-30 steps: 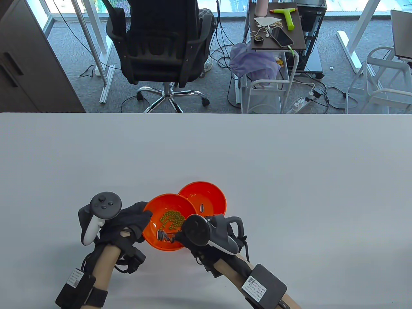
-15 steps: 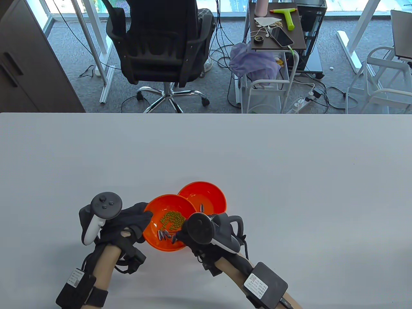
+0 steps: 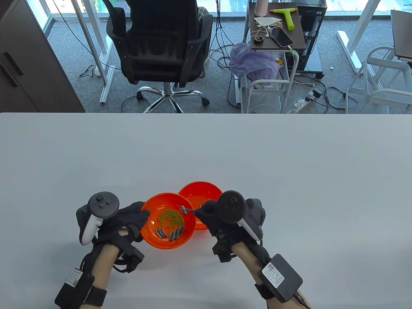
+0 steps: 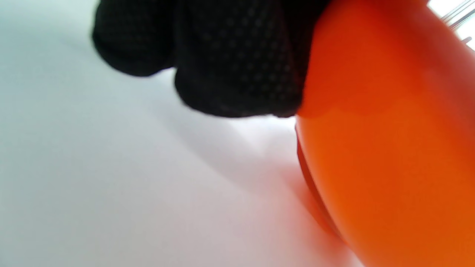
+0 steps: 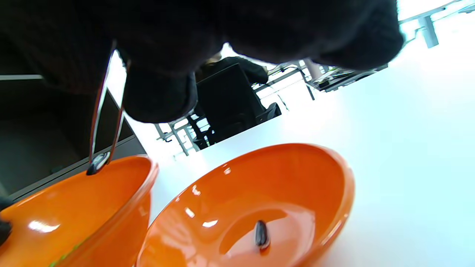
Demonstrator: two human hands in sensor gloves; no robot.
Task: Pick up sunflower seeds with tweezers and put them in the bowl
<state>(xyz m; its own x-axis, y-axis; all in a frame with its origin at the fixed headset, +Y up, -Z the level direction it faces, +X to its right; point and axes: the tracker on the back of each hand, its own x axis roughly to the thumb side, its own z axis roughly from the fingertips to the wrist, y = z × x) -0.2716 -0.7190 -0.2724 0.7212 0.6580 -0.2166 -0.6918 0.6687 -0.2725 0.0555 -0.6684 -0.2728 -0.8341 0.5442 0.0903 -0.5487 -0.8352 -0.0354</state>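
My left hand [image 3: 124, 222] grips the near bowl [image 3: 151, 235] at its left rim, fingers pressed to the outer wall, tipping it toward me; green beans [image 3: 170, 218] heaped at its centre, a clutch of sunflower seeds [image 3: 170, 233] low against the near wall; tweezers [image 3: 188, 210] over that bowl's right rim, tips closed on one seed [image 5: 97, 163], lifted clear of the heap; far bowl [image 3: 196, 192] touching just behind, at least one seed [image 5: 262, 233] lying in it; my right hand [image 3: 225, 217] pinches the tweezer arms. Step in hand, I judge: carrying the picked seed across. Next move calls for steady pinch, short travel rightward over the far bowl, then easing the pinch so it drops inside.
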